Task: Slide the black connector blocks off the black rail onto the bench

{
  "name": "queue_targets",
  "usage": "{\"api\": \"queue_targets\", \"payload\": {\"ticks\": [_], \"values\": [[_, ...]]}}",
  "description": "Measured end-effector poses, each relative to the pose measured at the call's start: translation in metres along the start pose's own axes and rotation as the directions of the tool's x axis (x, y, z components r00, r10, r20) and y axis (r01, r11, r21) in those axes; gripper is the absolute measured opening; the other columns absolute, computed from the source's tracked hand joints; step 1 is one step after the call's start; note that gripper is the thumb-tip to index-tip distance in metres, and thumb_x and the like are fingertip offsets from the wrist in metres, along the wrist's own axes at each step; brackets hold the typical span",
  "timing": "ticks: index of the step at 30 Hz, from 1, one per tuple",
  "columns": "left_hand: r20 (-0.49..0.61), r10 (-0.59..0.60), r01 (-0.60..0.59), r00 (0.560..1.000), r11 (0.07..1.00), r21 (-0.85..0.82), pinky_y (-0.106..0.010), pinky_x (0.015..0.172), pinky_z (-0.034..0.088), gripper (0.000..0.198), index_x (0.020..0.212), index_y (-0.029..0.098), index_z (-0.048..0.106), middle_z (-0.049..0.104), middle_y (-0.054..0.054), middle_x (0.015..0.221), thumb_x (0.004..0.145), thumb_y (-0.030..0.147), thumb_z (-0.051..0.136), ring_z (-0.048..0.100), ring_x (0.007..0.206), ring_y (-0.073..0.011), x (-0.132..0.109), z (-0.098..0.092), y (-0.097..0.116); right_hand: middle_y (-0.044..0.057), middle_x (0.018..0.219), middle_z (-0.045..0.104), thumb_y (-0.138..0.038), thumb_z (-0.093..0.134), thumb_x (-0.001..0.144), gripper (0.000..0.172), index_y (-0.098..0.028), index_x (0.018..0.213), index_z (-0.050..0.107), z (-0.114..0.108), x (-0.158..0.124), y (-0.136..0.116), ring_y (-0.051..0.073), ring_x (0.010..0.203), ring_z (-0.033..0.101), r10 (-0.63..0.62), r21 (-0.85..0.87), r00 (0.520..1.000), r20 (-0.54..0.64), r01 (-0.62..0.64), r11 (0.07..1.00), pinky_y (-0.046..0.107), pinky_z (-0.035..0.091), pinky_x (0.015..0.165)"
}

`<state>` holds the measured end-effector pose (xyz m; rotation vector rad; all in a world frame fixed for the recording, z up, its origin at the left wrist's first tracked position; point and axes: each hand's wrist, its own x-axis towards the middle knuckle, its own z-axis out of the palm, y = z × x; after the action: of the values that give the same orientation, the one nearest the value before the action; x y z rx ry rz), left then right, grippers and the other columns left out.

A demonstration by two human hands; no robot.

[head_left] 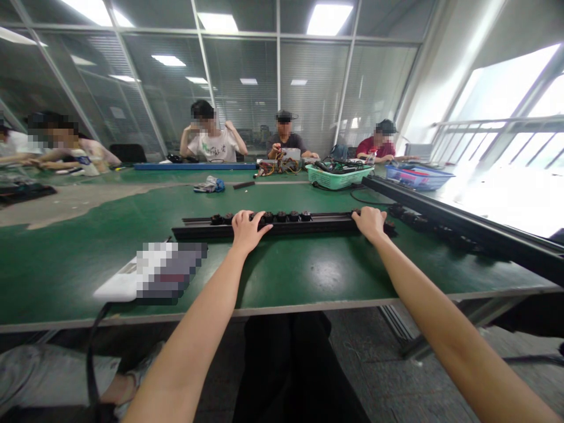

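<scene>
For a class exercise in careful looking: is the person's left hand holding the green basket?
No, the left hand rests on the black rail, well away from the green basket farther up the table.

Blown-out window glare (506, 117) right of the right hand's fingers (362, 216), ceiling panels (328, 19) bright above them, edges bent by wide-angle distortion.

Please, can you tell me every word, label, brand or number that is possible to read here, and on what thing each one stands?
Nothing can be read with certainty.
The white T-shirt of the person across the table has dark printed words, too small and blurred to read.
The pixelated item on the table is blurred, so any print on it cannot be read.
The black rail shows no readable marks.
</scene>
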<state>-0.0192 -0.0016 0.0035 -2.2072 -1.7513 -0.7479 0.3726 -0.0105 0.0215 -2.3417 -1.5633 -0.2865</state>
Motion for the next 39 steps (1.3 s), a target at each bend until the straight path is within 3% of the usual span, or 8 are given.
{"api": "queue_targets", "payload": {"ticks": [39], "values": [[-0.018, 0.007, -0.008, 1.000, 1.000, -0.015, -0.055, 0.126, 0.032, 0.056, 0.151, 0.030, 0.068, 0.059, -0.016, 0.146, 0.103, 0.058, 0.063, 0.043, 0.144, -0.0369, 0.001, 0.003, -0.003, 0.028, 0.123, 0.076, -0.031, 0.046, 0.103, 0.046, -0.005, 0.115, 0.080, 0.000, 0.004, 0.010, 0.036, 0.115, 0.068, 0.038, -0.020, 0.999, -0.004, -0.038, 0.999, 0.043, 0.040, 0.096]]}}
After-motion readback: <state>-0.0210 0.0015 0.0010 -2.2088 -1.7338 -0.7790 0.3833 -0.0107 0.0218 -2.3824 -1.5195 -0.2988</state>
